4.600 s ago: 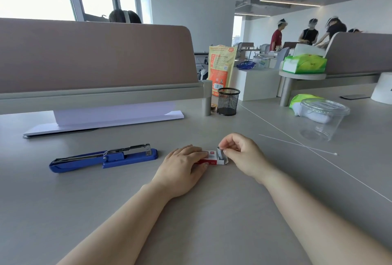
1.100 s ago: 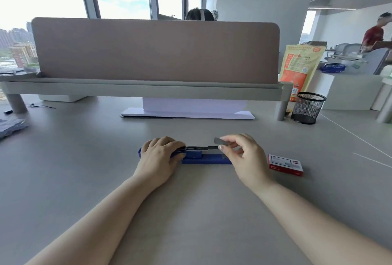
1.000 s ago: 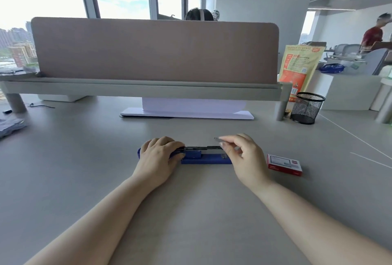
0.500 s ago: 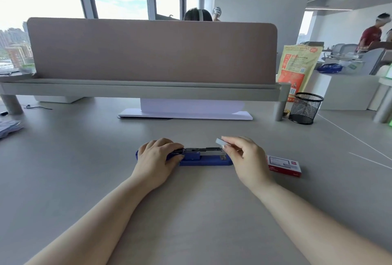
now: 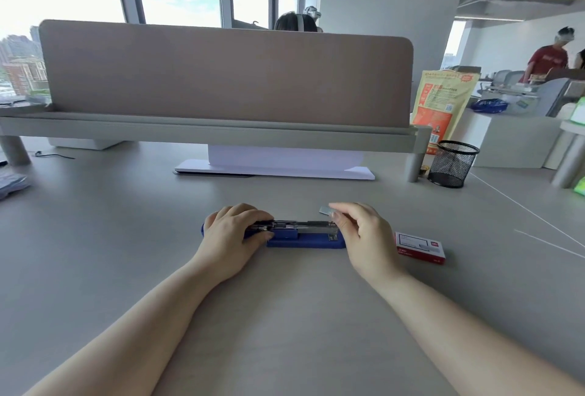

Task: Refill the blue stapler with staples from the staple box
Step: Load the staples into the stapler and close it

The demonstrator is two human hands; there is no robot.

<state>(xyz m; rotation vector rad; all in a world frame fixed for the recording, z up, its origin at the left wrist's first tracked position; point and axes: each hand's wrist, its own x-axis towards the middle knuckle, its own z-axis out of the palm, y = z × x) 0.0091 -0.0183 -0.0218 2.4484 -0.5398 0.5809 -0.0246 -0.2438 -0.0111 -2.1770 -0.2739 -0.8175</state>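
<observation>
Since half a second ago, your right hand (image 5: pixel 364 234) has lifted the staple strip (image 5: pixel 326 210) a little, so it now sits just above the right end of the blue stapler (image 5: pixel 304 235). Your left hand (image 5: pixel 232 234) has stayed where it was.

From the head camera, the blue stapler lies flat on the grey desk (image 5: pixel 285 316), right in front of you. It runs from left to right between your two hands. Your left hand is wrapped over its left end, with the fingers curled on top and the thumb on the near side, pressing it down. That hand hides the left part of the stapler. The shiny metal track in the middle is showing.

Your right hand is at the stapler's right end. Its thumb and first fingers pinch the small grey staple strip. The strip pokes out to the left of your fingertips and is near the track, but you cannot tell if it touches.

The staple box (image 5: pixel 420 247), red and white, lies flat on the desk just to the right of your right hand. It is not touching your hand.

Farther back stand a black mesh cup (image 5: pixel 453 163) and an orange bag (image 5: pixel 441 104) on the right. A brown divider (image 5: pixel 221 75) crosses the desk behind your hands.
</observation>
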